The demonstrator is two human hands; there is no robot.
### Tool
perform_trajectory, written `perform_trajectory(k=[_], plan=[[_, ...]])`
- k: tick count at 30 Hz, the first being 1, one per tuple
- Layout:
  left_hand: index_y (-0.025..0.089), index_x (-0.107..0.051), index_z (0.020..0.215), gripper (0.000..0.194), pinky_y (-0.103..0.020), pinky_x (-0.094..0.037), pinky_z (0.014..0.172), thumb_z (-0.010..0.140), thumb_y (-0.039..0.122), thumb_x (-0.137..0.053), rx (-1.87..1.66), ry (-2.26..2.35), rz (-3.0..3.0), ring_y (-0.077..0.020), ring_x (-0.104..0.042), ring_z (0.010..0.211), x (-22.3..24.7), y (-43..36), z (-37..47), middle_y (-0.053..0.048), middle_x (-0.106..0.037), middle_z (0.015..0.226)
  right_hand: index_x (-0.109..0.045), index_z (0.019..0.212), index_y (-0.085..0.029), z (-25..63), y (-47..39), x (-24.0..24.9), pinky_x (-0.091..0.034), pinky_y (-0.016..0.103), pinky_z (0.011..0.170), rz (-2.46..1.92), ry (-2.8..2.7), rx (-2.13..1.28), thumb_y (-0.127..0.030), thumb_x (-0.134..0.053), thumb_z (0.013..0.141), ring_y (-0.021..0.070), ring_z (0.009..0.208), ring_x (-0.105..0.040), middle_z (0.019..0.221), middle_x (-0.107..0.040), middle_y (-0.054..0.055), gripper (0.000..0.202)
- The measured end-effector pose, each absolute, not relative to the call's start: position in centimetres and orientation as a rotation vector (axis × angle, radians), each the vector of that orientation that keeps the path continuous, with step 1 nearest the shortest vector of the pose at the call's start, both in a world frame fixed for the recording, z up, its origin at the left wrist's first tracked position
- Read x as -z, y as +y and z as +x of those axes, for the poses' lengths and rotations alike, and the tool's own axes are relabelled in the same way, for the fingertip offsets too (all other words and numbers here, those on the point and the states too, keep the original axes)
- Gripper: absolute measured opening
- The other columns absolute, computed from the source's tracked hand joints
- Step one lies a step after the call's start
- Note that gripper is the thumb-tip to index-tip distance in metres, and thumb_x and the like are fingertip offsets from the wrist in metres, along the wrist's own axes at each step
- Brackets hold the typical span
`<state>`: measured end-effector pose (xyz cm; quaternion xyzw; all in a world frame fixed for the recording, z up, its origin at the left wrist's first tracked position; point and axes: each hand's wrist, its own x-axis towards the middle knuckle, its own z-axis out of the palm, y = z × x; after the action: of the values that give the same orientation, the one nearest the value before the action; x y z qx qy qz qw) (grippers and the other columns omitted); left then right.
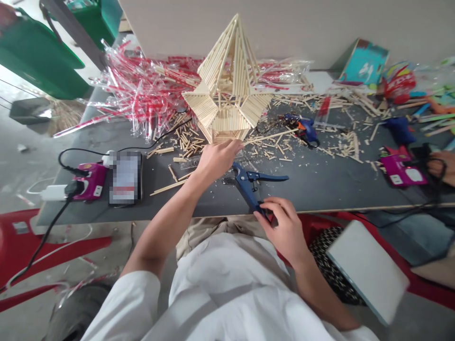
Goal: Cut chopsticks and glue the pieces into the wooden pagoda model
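My left hand reaches to the front of a stick-built model with a pointed top. Its fingers are closed at the near end of a thin wooden stick that extends to the right; the palm side is hidden. In my right hand, near the table edge, is one handle of a blue pipe cutter. The cutter's jaw points away from me, below my left hand, and its other handle is spread out to the right. More long sticks lie left of my left forearm.
Cut stick pieces litter the grey table. Red-and-clear wrappers pile up behind. A blue glue gun lies to the right. At left are a phone and a purple power strip. Another person's hand is at far right.
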<state>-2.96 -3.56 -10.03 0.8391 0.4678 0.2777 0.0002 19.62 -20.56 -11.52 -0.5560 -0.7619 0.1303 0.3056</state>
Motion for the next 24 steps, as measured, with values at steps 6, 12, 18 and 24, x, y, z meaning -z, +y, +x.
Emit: perform_trajectory(k=[6,12,18,24], plan=[[0.020,-0.068,0.115,0.030,-0.027,-0.037,0.059,0.110,0.033,-0.041,-0.889,1.451,2.682,-0.0151,-0.069,0.073,9.8,-3.7,-3.2,-0.006,-0.077,0.093,-0.036,0.156,-0.010,20.4,-16.7,11.2,-0.031,0.060,0.125,-1.564,-2.326,-0.285,-0.064,-0.073,0.084,0.0407,0.155,-0.025,0.163,-0.033,0.024,0.098],[0.019,-0.067,0.115,0.031,-0.027,-0.036,0.058,0.111,0.034,-0.039,-0.903,1.441,2.704,-0.0143,-0.069,0.076,9.7,-3.5,-3.4,-0.007,-0.076,0.091,-0.033,0.157,0.002,19.6,-15.3,11.0,-0.026,0.062,0.125,-1.685,-2.456,-0.205,-0.059,-0.062,0.092,0.0455,0.149,-0.030,0.157,-0.036,0.030,0.093],[0.019,-0.067,0.115,0.032,-0.027,-0.036,0.059,0.111,0.033,-0.039,-0.909,1.435,2.706,-0.0138,-0.069,0.075,9.6,-3.5,-3.3,-0.007,-0.076,0.093,-0.034,0.153,0.010,18.4,-15.2,10.4,-0.027,0.058,0.124,-1.699,-2.534,-0.045,-0.035,-0.054,0.093,0.0451,0.142,-0.033,0.149,-0.040,0.031,0.077],[0.019,-0.067,0.114,0.032,-0.027,-0.036,0.059,0.111,0.033,-0.038,-0.883,1.443,2.683,-0.0135,-0.069,0.075,9.4,-3.7,-3.2,-0.007,-0.076,0.094,-0.038,0.151,0.009,18.7,-14.6,9.8,-0.035,0.055,0.117,-1.671,-2.638,0.099,-0.026,-0.050,0.094,0.0443,0.133,-0.043,0.142,-0.047,0.030,0.068]])
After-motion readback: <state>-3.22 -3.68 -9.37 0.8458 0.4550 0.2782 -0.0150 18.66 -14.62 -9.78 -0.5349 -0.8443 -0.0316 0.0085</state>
